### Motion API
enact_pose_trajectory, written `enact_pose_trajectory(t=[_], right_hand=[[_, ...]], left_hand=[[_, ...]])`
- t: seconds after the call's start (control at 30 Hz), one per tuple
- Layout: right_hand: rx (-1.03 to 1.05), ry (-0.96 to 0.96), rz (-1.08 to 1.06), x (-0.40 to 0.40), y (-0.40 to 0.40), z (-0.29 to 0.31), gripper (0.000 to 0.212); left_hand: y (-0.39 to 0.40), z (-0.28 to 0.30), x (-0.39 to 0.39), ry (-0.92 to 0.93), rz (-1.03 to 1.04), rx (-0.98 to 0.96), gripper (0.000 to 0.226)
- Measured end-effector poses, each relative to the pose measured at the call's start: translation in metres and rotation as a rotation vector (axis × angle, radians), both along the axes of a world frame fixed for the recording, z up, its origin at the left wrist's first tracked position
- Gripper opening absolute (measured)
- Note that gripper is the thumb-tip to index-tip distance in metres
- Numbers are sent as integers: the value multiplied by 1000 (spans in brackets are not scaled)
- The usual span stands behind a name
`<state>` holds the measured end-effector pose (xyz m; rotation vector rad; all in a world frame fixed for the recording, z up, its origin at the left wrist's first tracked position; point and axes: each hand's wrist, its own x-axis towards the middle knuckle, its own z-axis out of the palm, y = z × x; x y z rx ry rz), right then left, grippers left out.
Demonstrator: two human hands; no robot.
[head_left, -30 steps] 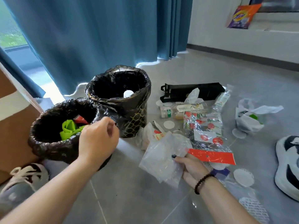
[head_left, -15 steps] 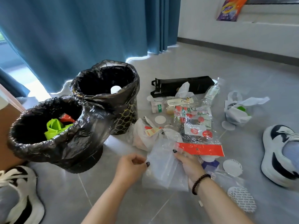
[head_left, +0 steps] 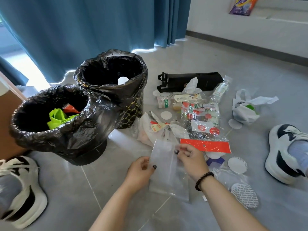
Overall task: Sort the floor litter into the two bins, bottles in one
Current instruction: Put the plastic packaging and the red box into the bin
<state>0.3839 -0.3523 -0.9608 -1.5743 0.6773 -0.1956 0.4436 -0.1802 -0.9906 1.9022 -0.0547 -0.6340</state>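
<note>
The near black-lined round bin (head_left: pixel 55 120) already holds green and red wrappers. The left hand (head_left: pixel 141 170) and right hand (head_left: pixel 190 157) each pinch the clear plastic bag (head_left: pixel 164 165) above the floor; crumple it small, then drop it leftward there, not with bottles.

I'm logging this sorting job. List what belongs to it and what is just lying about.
Belongs to the job:
left hand and right hand, both pinching the clear plastic bag
near bin holding green wrapper
far bin
small bottle
red-dotted packet

Just lying about:
sneakers
blue curtain
detergent bag
</note>
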Motion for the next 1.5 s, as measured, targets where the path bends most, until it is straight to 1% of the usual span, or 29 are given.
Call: enact_pose_trajectory(t=[0.07,0.13,0.17,0.23,0.33,0.37,0.4,0.43,0.5,0.53,0.63,0.67,0.73,0.8,0.9,0.97,1.03,1.07,1.1,1.17,1.2,1.23,1.3,1.33,1.43,1.47,1.5], right_hand=[[166,-36,-36,6,-1,8,27],[291,-23,-11,8,-1,14,31],[272,16,27,8,-1,15,36],[191,73,67,4,4,15,39],[193,33,-69,3,17,11,32],[136,7,-117,5,20,8,27],[37,-24,-145,5,22,6,23],[-86,-59,-155,6,23,3,22],[-348,-97,-112,4,25,3,25],[-466,-120,-71,3,27,5,23],[-836,-251,21,3,31,1,19],[-927,-302,34,4,33,-1,20],[-1029,-375,46,5,36,-4,20],[-1056,-427,111,4,39,-6,23],[-1063,-460,226,2,39,-10,19],[-1067,-459,287,2,38,-9,18],[-1039,-454,354,1,38,-8,24],[-971,-450,371,-1,40,-7,27],[-860,-434,355,-3,41,-5,31],[-590,-369,230,-5,44,-1,43],[-458,-311,163,-5,44,1,44],[-346,-248,125,-3,43,1,39],[-192,-166,122,2,43,0,20],[-154,-156,116,3,43,1,17],[-98,-178,67,8,45,4,25],[-146,-198,61,9,45,5,28],[-256,-221,67,9,45,6,31]], left_hand=[[-1,7,2,46,45,-84,11],[-2,14,4,79,155,-175,8],[-2,16,6,92,206,-211,8],[-2,21,7,96,241,-243,9],[-4,24,5,84,230,-244,8],[-6,24,4,82,240,-245,8],[-7,24,4,90,265,-258,8],[-8,25,5,107,303,-286,9],[-10,27,6,157,387,-365,13],[-11,28,6,163,410,-385,13],[-12,30,5,149,398,-407,14],[-13,31,4,152,402,-434,15],[-14,35,4,155,416,-502,9],[-15,39,4,121,437,-535,21],[-13,42,5,75,418,-544,35],[-11,41,6,60,409,-500,36],[-9,39,6,38,420,-435,35],[-8,39,6,30,431,-422,32],[-8,39,6,30,448,-427,29],[-7,39,7,46,479,-450,23],[-7,39,8,51,479,-458,22],[-6,40,8,45,470,-455,21],[-6,40,10,20,441,-434,22],[-7,39,10,12,435,-428,22],[-9,40,11,31,453,-410,18],[-9,40,11,40,447,-393,14],[-9,41,10,51,434,-380,12]])
